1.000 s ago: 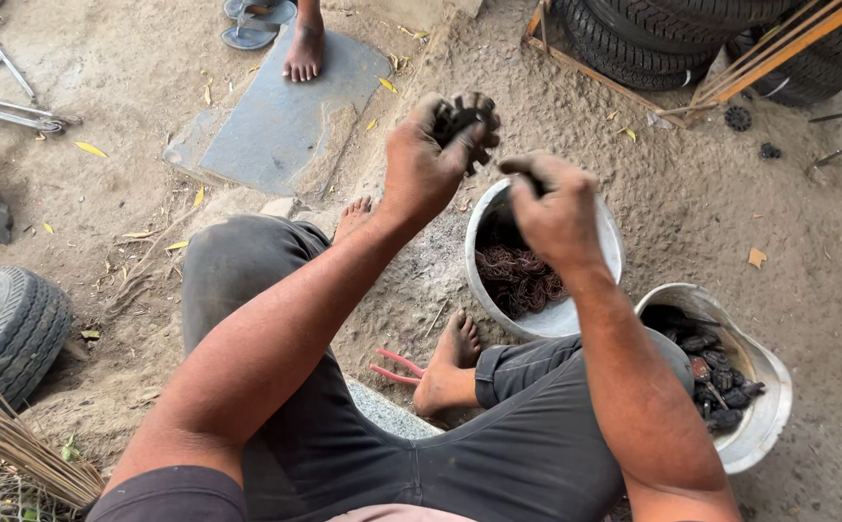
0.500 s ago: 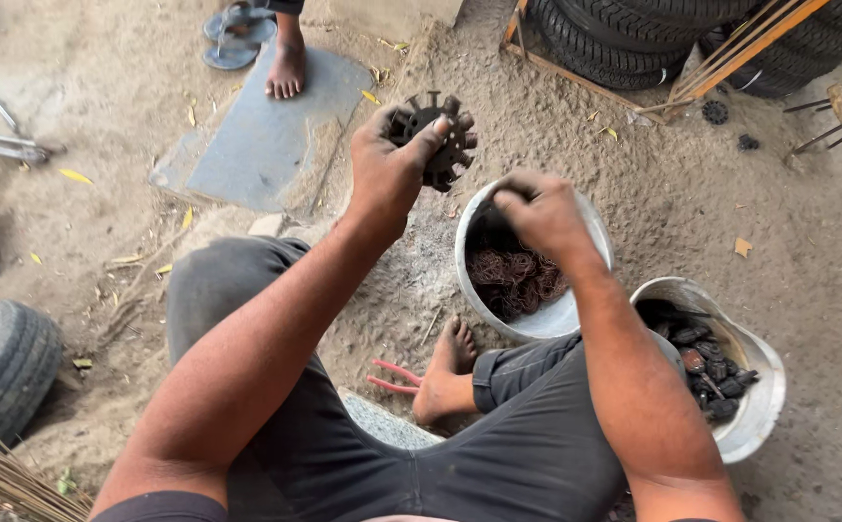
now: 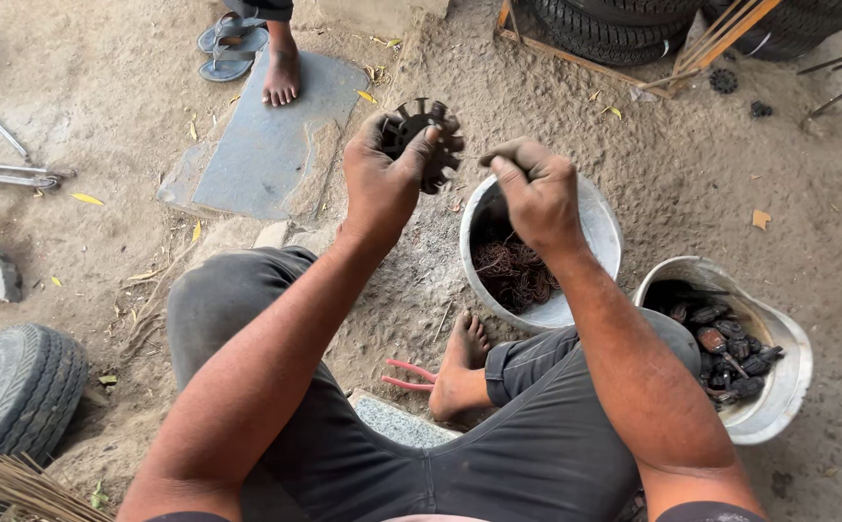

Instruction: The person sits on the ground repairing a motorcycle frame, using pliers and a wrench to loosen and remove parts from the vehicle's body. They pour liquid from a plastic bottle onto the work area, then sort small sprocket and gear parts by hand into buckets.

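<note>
Both hands have dropped lower since half a second ago. Now the left hand (image 3: 382, 188) grips a dark round metal part (image 3: 423, 143) with teeth, fingers curled tight around it, above the sandy ground. Just beside it, the right hand (image 3: 537, 193) is closed in a fist, pinching something too small to tell, over the grey bowl (image 3: 595, 217) of brown wire. Another bowl (image 3: 778, 387) of dark bits sits by the right knee.
</note>
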`<state>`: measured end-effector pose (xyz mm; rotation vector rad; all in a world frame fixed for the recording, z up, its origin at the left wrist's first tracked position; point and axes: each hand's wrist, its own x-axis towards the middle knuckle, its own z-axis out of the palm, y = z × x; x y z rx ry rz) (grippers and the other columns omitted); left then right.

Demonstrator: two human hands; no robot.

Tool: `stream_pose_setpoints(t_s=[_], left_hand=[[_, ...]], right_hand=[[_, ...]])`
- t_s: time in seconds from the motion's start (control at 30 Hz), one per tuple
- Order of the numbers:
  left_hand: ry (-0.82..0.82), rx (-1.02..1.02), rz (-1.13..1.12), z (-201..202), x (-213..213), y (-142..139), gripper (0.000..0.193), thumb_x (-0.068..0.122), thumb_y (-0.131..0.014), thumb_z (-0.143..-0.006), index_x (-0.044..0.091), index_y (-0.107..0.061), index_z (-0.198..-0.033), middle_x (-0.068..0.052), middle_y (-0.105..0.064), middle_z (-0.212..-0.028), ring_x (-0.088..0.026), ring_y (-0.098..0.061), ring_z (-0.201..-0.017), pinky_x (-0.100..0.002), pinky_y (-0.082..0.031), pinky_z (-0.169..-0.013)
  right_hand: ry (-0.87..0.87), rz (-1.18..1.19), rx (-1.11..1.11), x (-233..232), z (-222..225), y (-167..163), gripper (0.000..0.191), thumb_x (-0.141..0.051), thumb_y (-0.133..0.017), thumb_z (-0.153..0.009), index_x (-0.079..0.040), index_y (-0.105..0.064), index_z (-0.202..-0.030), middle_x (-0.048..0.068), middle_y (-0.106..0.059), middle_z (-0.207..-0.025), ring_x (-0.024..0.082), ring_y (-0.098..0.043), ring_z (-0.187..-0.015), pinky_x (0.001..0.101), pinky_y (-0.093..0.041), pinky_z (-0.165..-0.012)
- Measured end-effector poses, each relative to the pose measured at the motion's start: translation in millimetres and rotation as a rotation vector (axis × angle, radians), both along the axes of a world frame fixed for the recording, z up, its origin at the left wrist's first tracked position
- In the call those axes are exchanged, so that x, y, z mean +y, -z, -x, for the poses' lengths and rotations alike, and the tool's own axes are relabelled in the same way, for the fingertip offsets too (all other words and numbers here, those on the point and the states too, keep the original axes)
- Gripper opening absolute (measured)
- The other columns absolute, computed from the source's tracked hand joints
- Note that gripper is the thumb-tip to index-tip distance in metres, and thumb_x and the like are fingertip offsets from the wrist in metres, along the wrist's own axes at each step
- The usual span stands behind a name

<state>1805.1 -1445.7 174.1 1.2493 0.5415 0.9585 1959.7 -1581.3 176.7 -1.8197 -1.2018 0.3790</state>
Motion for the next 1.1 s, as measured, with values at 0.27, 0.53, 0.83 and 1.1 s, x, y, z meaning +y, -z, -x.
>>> stream_pose_setpoints(t_s=[0.27,0.53,0.83,1.1], left_hand=[[-0.087,-0.073,0.108,6,12,-7,0.015,0.01,-0.07,-0.098,0.0,-0.06,-0.1,-0.011,-0.075,-0.088,-0.017,-0.077,-0.074,-0.029,-0.064,-0.058],[-0.033,-0.1,0.037,0,1,7,0.012,0.006,-0.069,-0.097,-0.003,-0.062,-0.101,-0.014,-0.077,-0.095,-0.017,-0.08,-0.082,-0.028,-0.065,-0.064],[0.138,-0.109,0.049,1,-4,2,0.016,0.008,-0.068,-0.1,-0.003,-0.06,-0.106,-0.017,-0.078,-0.099,-0.022,-0.081,-0.091,-0.029,-0.068,-0.068],[0.039,-0.117,0.024,2,4,-3,0.017,0.011,-0.067,-0.1,-0.001,-0.057,-0.108,-0.016,-0.079,-0.102,-0.022,-0.083,-0.088,-0.03,-0.068,-0.062]], right_hand=[[-0.139,-0.105,0.132,-17,-19,-22,0.015,-0.012,-0.063,-0.1,-0.006,-0.077,-0.099,0.008,-0.076,-0.089,0.013,-0.076,-0.076,0.0283,-0.066,-0.064],[-0.165,0.027,-0.218,-14,-6,-16,0.024,-0.009,-0.072,-0.093,-0.002,-0.074,-0.116,0.013,-0.077,-0.108,0.019,-0.075,-0.098,0.0337,-0.06,-0.086],[-0.067,-0.074,-0.057,0,-1,-6,0.01,-0.012,-0.067,-0.103,-0.006,-0.076,-0.105,0.009,-0.077,-0.094,0.014,-0.073,-0.082,0.029,-0.063,-0.068],[-0.205,-0.084,-0.073,-16,-10,-19,0.015,-0.014,-0.063,-0.101,-0.007,-0.076,-0.102,0.008,-0.076,-0.09,0.014,-0.072,-0.077,0.0288,-0.061,-0.064]])
